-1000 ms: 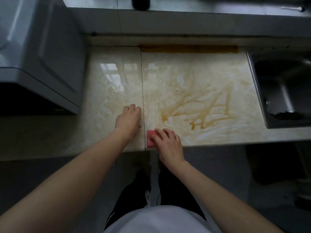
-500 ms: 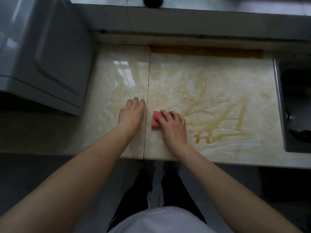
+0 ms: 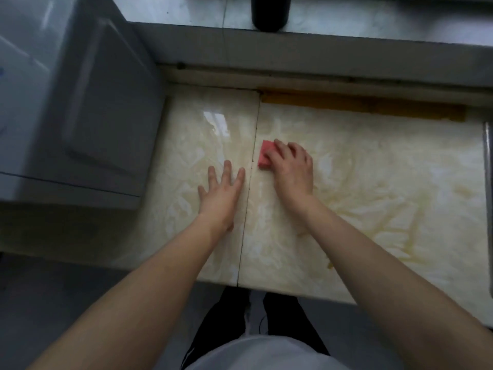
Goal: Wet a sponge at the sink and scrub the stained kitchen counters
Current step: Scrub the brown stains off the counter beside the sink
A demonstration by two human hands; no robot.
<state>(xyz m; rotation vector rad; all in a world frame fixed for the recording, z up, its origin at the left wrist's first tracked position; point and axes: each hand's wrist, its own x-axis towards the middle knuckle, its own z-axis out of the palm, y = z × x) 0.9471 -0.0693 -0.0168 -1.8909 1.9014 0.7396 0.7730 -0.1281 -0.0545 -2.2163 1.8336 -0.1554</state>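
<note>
The sponge is gripped by the right hand, fingers curled over it, and pressed onto the counter just right of the seam. The left hand is laid flat, outspread, left of the grip.

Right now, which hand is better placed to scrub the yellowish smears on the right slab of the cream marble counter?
Right. The right hand holds the pink rectangular sponge on that slab, beside the yellowish smears; the left hand lies flat and empty on the other slab.
</note>
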